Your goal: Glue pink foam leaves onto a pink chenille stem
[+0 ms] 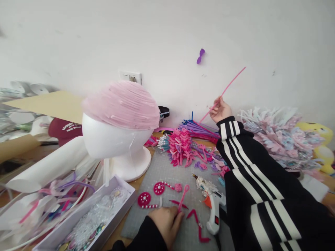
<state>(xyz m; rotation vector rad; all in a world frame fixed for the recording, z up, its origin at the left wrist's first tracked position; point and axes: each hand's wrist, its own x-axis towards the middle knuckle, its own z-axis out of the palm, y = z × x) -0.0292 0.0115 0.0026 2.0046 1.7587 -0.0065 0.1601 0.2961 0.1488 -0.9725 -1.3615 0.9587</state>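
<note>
My right hand point(221, 109) is raised near the wall and pinches a long straight pink pipe cleaner point(234, 80), which slants up to the right. Low over the cutting mat, my left hand point(167, 223) is closed on a pink pipe cleaner bent into a small loop point(185, 191); its lower end is hidden by the fingers. Beside that hand lie two dark pink round ornaments, one a beaded disc point(144, 199), and a zigzag piece of dark pink pipe cleaner point(195, 218). A white glue gun point(214, 212) rests to the right of them.
A white foam head point(104, 141) with a pink covering point(123, 104) stands at left. In front of it is a box of beads point(131, 191). Bundled pipe cleaners point(199, 129) lie at the mat's point(159, 164) back. A fluffy pastel piece point(285, 139) sits right.
</note>
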